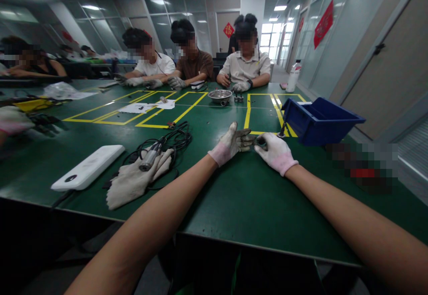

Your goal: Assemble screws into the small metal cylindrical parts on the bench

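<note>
My left hand (pixel 231 145), in a white glove with a pink cuff and greyed fingers, is held just above the green table (pixel 214 206). Its thumb points up and its fingers stretch to the right, apart from one another. Facing it, my right hand (pixel 274 151) wears a matching glove. Thumb and fingers are curled together there around something small and dark, too unclear to name. The fingertips of both hands nearly meet. Just behind my right hand stands a small dark metal part (pixel 283 130) with a round base.
A blue bin (pixel 323 121) stands to the right. On the left lie a white power-bank-like box (pixel 88 168), a metal cylindrical tool (pixel 150 157) with black cables, and beige gloves (pixel 129 186). Across the table, co-workers sit by a metal bowl (pixel 220 95) and a bottle (pixel 294 76).
</note>
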A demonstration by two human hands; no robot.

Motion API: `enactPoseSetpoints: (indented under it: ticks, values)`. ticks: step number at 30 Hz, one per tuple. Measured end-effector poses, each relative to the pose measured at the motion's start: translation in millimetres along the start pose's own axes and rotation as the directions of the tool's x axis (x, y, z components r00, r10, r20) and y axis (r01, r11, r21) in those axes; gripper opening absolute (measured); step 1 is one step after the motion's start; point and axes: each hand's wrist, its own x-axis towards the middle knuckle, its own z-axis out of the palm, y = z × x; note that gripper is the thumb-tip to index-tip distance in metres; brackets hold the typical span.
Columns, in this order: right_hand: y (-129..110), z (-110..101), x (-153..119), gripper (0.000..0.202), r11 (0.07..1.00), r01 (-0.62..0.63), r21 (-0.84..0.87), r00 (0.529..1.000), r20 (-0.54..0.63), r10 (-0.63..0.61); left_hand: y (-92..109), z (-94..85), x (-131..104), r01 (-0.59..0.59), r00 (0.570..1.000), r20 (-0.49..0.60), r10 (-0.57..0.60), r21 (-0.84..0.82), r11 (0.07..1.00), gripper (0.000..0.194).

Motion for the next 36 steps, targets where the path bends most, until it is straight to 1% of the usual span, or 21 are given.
enactPoseSetpoints:
  ticks: [4,8,12,15,16,19,23,27,32,34,36]
  values:
    - [0,1,0,0.021,1.000,0.001,-0.007,1.000,0.009,-0.001,0,2.0,1,-0.006,1.000,0.000,0.006,-0.021,1.000,0.080]
    - [0,1,0,0.020,1.000,-0.005,-0.010,1.000,0.031,0.006,-2,3.1,4,-0.028,0.999,-0.022,0.027,-0.036,0.999,0.073]
    - [-1,1,-1,0.020,1.000,0.001,-0.005,0.999,0.038,-0.001,-4,2.8,5,-0.057,0.997,-0.056,0.055,-0.046,0.997,0.061]
    - [-1,0,0,0.021,1.000,0.006,-0.011,0.999,0.044,-0.006,-7,3.2,4,-0.084,0.994,-0.068,0.084,0.000,0.996,0.046]
    - [-1,0,0,0.022,1.000,0.007,-0.016,0.999,0.045,-0.007,-8,3.3,4,-0.092,0.993,-0.066,0.093,0.018,0.996,0.044]
    - [-1,1,0,0.025,1.000,0.008,-0.025,0.999,0.051,-0.006,-11,3.0,3,-0.110,0.992,-0.064,0.112,0.044,0.993,0.048]
    - [-2,0,1,0.028,0.999,0.003,-0.037,0.997,0.072,0.000,-14,-0.7,5,-0.106,0.993,-0.053,0.109,0.068,0.992,0.054]
    - [-3,-2,0,0.028,0.998,0.021,-0.060,0.996,0.090,-0.015,-14,-2.5,5,-0.110,0.993,-0.038,0.116,0.138,0.984,0.059]
    - [-6,-5,-1,0.025,0.997,0.040,-0.067,0.991,0.129,-0.031,-13,3.5,2,-0.104,0.991,-0.053,0.125,0.294,0.950,0.061]
    - [-6,-5,-1,0.024,0.997,0.050,-0.065,0.990,0.136,-0.041,-14,6.5,3,-0.128,0.987,-0.045,0.157,0.383,0.915,0.059]
    - [-6,-6,-1,0.023,0.996,0.058,-0.062,0.990,0.135,-0.050,-17,8.1,3,-0.171,0.978,-0.026,0.209,0.484,0.858,0.057]
